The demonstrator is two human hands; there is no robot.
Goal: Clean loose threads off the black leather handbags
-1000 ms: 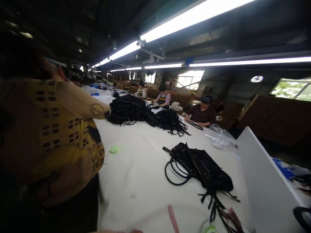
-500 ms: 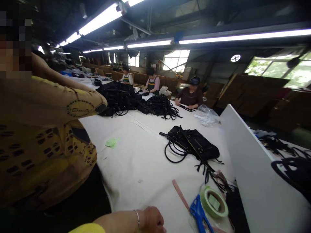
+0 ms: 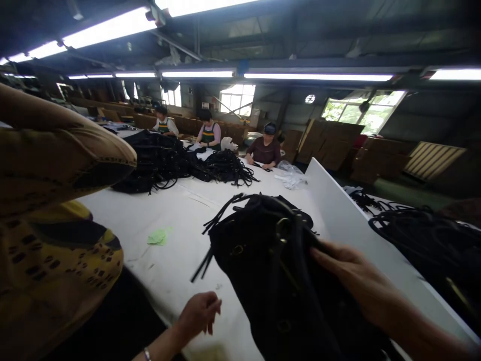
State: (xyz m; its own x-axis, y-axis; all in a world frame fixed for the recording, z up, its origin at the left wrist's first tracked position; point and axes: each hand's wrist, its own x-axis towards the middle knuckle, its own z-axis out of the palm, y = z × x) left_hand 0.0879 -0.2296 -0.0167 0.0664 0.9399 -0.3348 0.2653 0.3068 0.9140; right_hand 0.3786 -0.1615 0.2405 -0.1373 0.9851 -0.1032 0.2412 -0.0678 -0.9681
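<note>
A black fringed bag (image 3: 270, 260) stands lifted at the near edge of the white bench (image 3: 180, 220), the worker's right hand (image 3: 341, 265) gripping its side, fingers spread over the fabric. The left hand (image 3: 199, 313) hangs beside it, loosely curled and holding nothing. The bag appears to be mid-inspection; turning it would call for that free hand. Its lower half runs out of view. A white divider board (image 3: 338, 210) flanks it, a green scrap (image 3: 158, 236) lies leftward, and a co-worker's yellow sleeve (image 3: 56, 155) blocks the bench's left edge.
</note>
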